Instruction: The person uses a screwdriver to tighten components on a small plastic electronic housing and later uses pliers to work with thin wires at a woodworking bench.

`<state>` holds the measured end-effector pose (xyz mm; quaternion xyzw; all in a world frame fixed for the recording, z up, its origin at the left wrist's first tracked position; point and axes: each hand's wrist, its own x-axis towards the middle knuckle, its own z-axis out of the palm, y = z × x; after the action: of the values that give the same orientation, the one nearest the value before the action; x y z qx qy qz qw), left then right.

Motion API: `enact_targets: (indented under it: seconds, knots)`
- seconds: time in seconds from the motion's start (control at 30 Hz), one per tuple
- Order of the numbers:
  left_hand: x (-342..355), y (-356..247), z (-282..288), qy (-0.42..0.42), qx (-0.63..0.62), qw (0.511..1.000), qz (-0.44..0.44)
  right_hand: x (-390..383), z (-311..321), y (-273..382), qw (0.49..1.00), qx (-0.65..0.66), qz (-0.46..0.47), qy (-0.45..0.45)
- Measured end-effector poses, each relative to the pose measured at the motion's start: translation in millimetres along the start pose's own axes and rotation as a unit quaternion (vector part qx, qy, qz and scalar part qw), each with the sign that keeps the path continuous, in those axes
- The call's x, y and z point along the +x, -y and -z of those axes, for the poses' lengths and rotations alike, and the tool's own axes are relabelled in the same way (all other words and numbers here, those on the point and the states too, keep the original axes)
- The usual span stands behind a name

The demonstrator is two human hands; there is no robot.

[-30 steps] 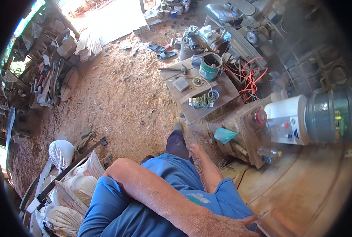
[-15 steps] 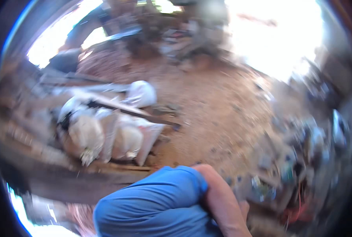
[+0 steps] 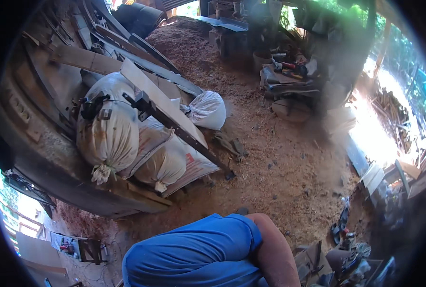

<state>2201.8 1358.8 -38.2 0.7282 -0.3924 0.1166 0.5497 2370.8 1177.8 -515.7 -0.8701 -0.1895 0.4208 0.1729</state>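
My bent left arm [image 3: 276, 253], in a blue sleeve [image 3: 194, 248], fills the bottom middle; its forearm runs out of the lower edge, so neither hand shows. Ahead of the elbow, several tied white sacks [image 3: 107, 141] lie piled on a low wooden ledge at the left, with a rounded white sack [image 3: 207, 111] beyond them. A long dark metal bar [image 3: 189, 139] with a black fitting at its upper end and a pale board [image 3: 150, 95] lie slantwise over the sacks. A black strapped object [image 3: 93, 106] rests on the nearest one.
Long planks [image 3: 141, 48] lean behind the sacks. The sawdust-strewn floor [image 3: 280, 172] runs between them and a cluttered stack with tools [image 3: 294, 71]. A bright opening with scrap wood [image 3: 387, 103] is at the right. Dark sandals [image 3: 339, 222] and a cluttered table [image 3: 313, 265] lie at lower right.
My head has swung to the left: the sack pile now stands larger and higher in view, the cluttered table has moved to the lower right, and both hands have left the picture.
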Motion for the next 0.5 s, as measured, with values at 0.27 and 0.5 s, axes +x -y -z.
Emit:
enact_targets:
  seconds: [0.27,0.5]
  knots:
    - [-125,70,120,-0.103,0.005,0.99,0.099,105,-19,176,0.979,-0.168,0.113,0.008]
    - [-233,169,194,-0.225,0.019,0.931,0.287,170,5,295,0.985,-0.047,0.163,0.013]
